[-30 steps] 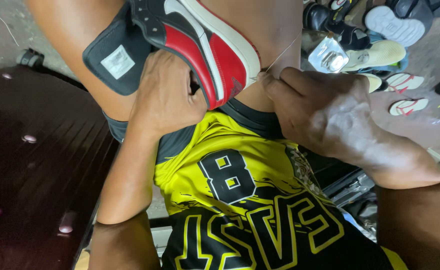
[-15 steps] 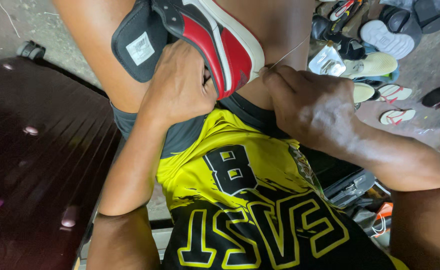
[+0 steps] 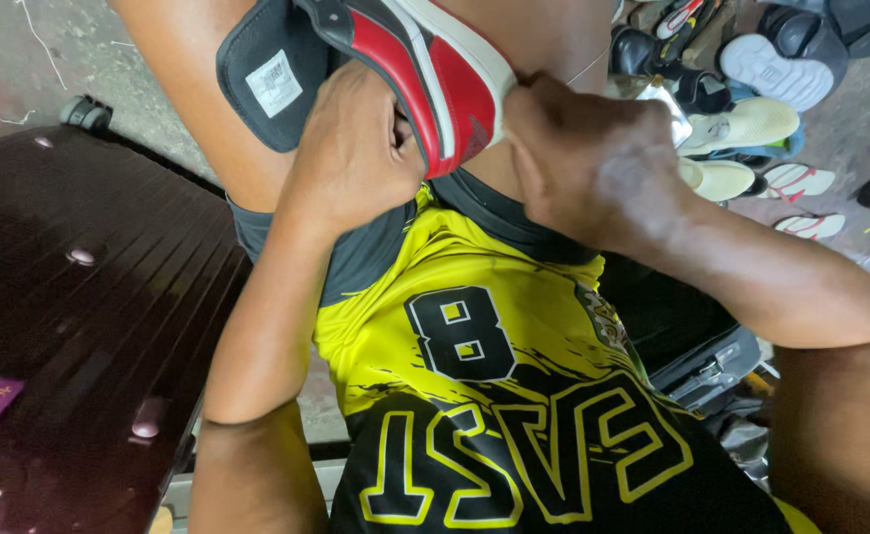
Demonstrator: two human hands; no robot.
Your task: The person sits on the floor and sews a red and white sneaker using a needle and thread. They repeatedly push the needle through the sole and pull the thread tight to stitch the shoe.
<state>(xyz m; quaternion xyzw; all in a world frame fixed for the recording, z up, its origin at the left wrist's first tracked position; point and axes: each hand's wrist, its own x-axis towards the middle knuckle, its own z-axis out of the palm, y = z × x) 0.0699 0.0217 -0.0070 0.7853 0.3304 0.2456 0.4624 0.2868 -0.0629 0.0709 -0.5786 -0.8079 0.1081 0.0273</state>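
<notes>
- The red, black and white leather sneaker [image 3: 425, 79] sits at twelve o'clock in the view, wedged between the person's bare knees, sole edge towards one o'clock and its black padded tongue with a white label [image 3: 275, 84] folded out at eleven o'clock.
- The left hand [image 3: 351, 158] is closed around the sneaker's upper from below, fingers curled into the opening, holding the shoe steady.
- The right hand [image 3: 593, 163] is pinched narrow, fingertips pressed against the white sole edge at the sneaker's toe. A thin pale thread [image 3: 588, 71] runs up from it towards one o'clock.
- A second ago the right hand was drawn away from the shoe towards three o'clock, with the thread pulled taut between them. Now it has come back in and touches the sole edge. I judge that one stitch has been pulled through and the hand is set for the next along the sole seam.
- The left hand's grip has barely shifted across the three pictures.
- The yellow and black jersey [image 3: 484, 396] fills six o'clock.
- A dark ribbed brown case [image 3: 79, 297] lies at nine o'clock.
- A heap of assorted shoes and sandals [image 3: 751, 109] rests on the concrete floor at two o'clock.
</notes>
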